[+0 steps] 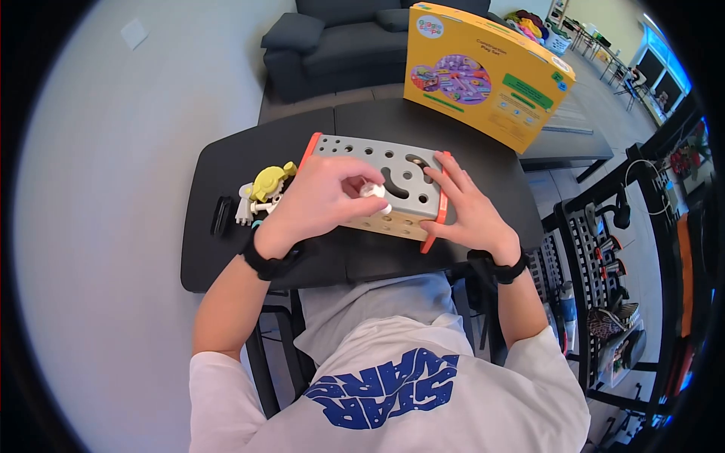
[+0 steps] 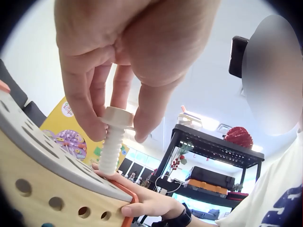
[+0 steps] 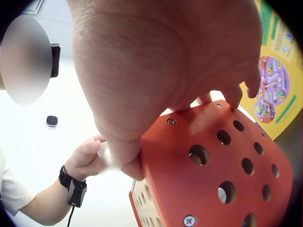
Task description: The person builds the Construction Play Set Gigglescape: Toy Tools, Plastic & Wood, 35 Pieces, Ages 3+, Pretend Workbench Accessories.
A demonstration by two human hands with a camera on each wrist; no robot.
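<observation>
My left hand (image 1: 321, 196) pinches a white plastic toy bolt (image 2: 111, 146) by its head between thumb and fingers. In the left wrist view its threaded shank points down, close over the grey perforated top of a wooden toy workbench (image 1: 362, 143). Round holes and curved slots mark that top. My right hand (image 1: 476, 211) rests with spread fingers on the workbench's right end. Its thumb lies at the front edge, and the other fingers reach over the top. A red end panel (image 3: 208, 172) with several holes and screws shows below this hand in the right wrist view.
Left of the workbench on the black table (image 1: 302, 264) lie a yellow toy piece (image 1: 268, 185), white toy parts (image 1: 243, 211) and a small black object (image 1: 222, 217). A large yellow play-set box (image 1: 491, 113) stands behind at the right. Black shelving (image 1: 585, 257) rises farther right.
</observation>
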